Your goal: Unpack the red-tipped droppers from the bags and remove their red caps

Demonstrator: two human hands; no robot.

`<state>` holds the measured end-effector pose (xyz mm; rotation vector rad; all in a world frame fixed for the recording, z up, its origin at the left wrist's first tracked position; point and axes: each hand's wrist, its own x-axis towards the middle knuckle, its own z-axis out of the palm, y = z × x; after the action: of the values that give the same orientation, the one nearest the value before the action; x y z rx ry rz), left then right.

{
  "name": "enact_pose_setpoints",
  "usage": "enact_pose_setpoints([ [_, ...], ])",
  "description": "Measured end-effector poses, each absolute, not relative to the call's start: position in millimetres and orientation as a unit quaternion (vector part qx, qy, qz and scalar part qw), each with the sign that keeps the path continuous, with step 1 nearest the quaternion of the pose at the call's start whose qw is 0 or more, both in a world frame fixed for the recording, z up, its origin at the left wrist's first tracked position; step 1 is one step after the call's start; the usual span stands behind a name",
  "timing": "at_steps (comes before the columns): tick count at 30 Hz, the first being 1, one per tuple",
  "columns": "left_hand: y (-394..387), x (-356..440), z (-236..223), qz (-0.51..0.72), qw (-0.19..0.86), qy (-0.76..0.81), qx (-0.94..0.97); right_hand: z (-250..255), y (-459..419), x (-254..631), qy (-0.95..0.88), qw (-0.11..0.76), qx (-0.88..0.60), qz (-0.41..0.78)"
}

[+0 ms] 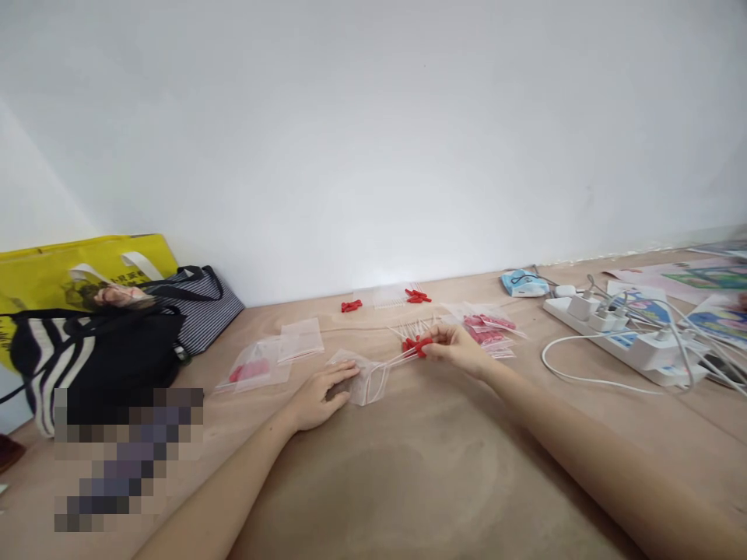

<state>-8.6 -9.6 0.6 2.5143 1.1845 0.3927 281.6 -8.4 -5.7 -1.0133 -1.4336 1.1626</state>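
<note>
My right hand [458,350] is pinched around thin white sticks with red ends [421,347]. Their white lengths [397,359] reach left into the mouth of a small clear zip bag [369,383]. On the bag's left edge rest the fingers of my left hand [323,395], stretched out with the thumb apart. Just behind my right hand lies a bunch of similar white sticks [408,330], partly hidden. To its right are filled bags with pink-red contents [489,330].
Small red pieces lie in two piles, one at left [351,306] and one at right [418,296]. Flat clear bags [301,340] sit left. A power strip [618,340] with white cables and a blue packet [524,284] stand right; a black bag [117,358] stands left.
</note>
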Motion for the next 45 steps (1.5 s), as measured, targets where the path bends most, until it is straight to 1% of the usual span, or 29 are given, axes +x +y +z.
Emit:
enact_pose_setpoints([
  [3, -9, -9, 1, 0.149, 0.157, 0.405, 0.888, 0, -2, 294, -0.556, 0.546, -0.427, 0.458],
  [5, -10, -7, 0, 0.177, 0.143, 0.396, 0.890, 1, 3, 296, -0.552, 0.587, -0.427, 0.411],
  [7, -11, -3, -3, 0.215, 0.127, 0.397, 0.883, -1, 7, 290, -0.573, 0.609, -0.435, 0.335],
  [9, -14, 2, -4, 0.240, 0.116, 0.406, 0.874, -4, 11, 280, -0.620, 0.599, -0.448, 0.236],
  [11, -19, 9, -5, 0.237, 0.112, 0.413, 0.872, -7, 12, 266, -0.690, 0.547, -0.456, 0.132],
  [14, -26, 17, -2, 0.174, 0.113, 0.402, 0.892, -11, 14, 246, -0.799, 0.390, -0.458, -0.006],
  [16, -30, 19, 1, 0.096, 0.117, 0.371, 0.916, -12, 14, 236, -0.835, 0.302, -0.456, -0.056],
  [19, -31, 19, 4, -0.007, 0.108, 0.316, 0.942, -13, 14, 228, -0.856, 0.248, -0.448, -0.072],
  [23, -30, 18, 6, -0.041, 0.099, 0.295, 0.950, -14, 11, 224, -0.871, 0.199, -0.441, -0.087],
  [28, -32, 17, 7, -0.009, 0.106, 0.305, 0.946, -9, 5, 227, -0.852, 0.184, -0.479, -0.104],
  [32, -35, 15, 3, 0.061, 0.109, 0.332, 0.935, -3, 5, 237, -0.771, 0.202, -0.588, -0.135],
  [35, -36, 15, 1, 0.081, 0.116, 0.342, 0.929, -2, 6, 242, -0.725, 0.182, -0.651, -0.130],
  [39, -36, 15, 1, 0.078, 0.122, 0.347, 0.927, -4, 7, 243, -0.716, 0.161, -0.671, -0.105],
  [45, -37, 15, 1, 0.076, 0.123, 0.347, 0.926, -2, 12, 238, -0.702, 0.162, -0.687, -0.092],
])
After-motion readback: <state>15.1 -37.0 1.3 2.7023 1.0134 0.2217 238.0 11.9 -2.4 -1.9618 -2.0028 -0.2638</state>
